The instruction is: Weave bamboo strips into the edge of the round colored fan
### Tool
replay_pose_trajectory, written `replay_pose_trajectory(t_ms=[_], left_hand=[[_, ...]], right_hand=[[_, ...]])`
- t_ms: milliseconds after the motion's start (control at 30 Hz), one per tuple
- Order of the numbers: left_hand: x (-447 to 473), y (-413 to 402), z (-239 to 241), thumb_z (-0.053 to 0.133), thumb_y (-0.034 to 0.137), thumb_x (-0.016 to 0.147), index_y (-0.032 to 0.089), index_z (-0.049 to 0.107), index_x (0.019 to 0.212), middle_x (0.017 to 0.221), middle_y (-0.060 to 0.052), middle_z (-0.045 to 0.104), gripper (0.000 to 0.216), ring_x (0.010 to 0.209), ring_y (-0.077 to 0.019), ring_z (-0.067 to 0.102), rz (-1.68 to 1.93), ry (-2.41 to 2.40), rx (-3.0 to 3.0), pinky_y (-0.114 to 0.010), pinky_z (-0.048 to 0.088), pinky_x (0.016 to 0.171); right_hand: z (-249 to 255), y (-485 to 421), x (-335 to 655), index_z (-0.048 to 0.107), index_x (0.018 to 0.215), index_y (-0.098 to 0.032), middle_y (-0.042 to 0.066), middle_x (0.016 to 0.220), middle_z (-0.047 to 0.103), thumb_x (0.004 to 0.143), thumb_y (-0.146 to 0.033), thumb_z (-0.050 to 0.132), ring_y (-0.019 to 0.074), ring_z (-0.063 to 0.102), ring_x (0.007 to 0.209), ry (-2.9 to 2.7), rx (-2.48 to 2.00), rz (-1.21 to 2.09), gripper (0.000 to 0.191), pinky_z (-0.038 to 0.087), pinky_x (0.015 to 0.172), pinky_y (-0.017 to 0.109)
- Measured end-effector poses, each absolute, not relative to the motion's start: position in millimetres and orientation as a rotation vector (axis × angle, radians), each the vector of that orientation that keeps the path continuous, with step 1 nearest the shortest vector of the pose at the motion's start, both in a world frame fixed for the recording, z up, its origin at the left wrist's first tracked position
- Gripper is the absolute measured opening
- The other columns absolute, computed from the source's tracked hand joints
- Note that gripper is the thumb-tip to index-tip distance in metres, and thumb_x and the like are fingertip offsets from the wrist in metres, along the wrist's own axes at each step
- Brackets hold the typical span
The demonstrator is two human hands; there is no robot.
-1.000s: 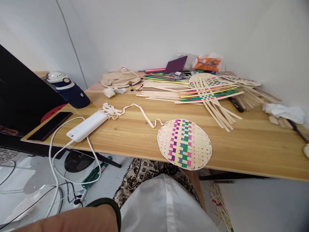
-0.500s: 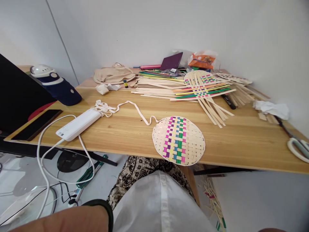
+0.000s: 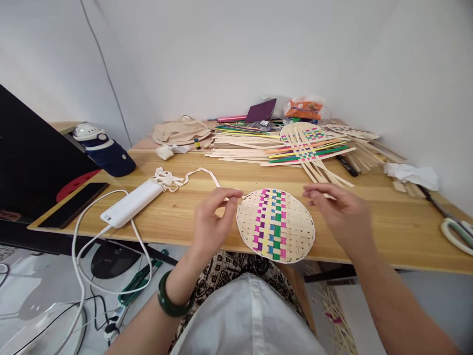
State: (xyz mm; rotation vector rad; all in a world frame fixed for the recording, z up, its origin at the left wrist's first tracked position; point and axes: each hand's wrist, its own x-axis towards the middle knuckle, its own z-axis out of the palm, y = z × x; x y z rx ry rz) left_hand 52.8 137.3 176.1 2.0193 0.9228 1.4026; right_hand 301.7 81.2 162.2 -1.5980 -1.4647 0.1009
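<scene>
A round woven disc [image 3: 275, 224] with pink, green and yellow bands lies at the table's near edge. My left hand [image 3: 212, 217] is at its left rim. Thumb and forefinger are pinched together where a cream cloth strip [image 3: 192, 174] meets the disc. My right hand [image 3: 338, 209] hovers at the disc's upper right rim, with its fingers curved and apart and nothing in them. A green bangle [image 3: 172, 303] is on my left wrist.
A half-woven piece [image 3: 308, 143] lies on a pile of coloured and plain strips [image 3: 244, 143] at the back. A white power bank [image 3: 131, 203] with a cable and a dark phone [image 3: 72, 204] are at the left. Scissors [image 3: 456, 229] and crumpled tissue [image 3: 412, 173] are at the right.
Both hands have come up from below the table edge to the disc's two sides. The view has shifted slightly. The disc has stayed in place.
</scene>
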Motion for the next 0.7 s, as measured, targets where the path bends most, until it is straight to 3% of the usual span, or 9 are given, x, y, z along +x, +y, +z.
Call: replay_pose_trajectory(t_ms=[133, 300, 700], left_hand=[[66.5, 176.6, 148.2, 0.053, 0.018, 0.085, 0.019, 0.069, 0.09, 0.094, -0.005, 0.072, 0.017, 0.092, -0.0181, 0.066, 1.167, 1.069, 2.051, -0.032, 0.054, 0.082], [77.1, 200.4, 134.9, 0.053, 0.016, 0.083, 0.018, 0.071, 0.088, 0.095, -0.007, 0.073, 0.019, 0.093, -0.0212, 0.065, 1.084, 1.101, 2.118, -0.038, 0.05, 0.089], [86.7, 216.9, 116.7, 0.052, 0.012, 0.079, 0.013, 0.07, 0.083, 0.088, -0.008, 0.074, 0.018, 0.083, -0.0174, 0.068, 1.107, 1.002, 1.786, -0.03, 0.054, 0.078]], right_hand=[[148.7, 114.3, 303.4, 0.069, 0.088, -0.022, 0.004, 0.095, 0.069, 0.088, -0.028, 0.052, 0.0205, 0.06, 0.093, -1.726, -1.764, 0.032, 0.018, 0.049, 0.079, 0.034], [144.1, 145.1, 281.5, 0.073, 0.088, -0.023, 0.004, 0.095, 0.069, 0.089, -0.026, 0.049, 0.0216, 0.054, 0.095, -2.045, -1.868, -0.043, 0.024, 0.041, 0.068, 0.031], [166.0, 171.9, 248.7, 0.069, 0.087, -0.008, 0.017, 0.087, 0.065, 0.08, -0.002, 0.044, 0.027, 0.053, 0.096, -2.519, -1.898, -0.115, 0.027, 0.04, 0.067, 0.032]])
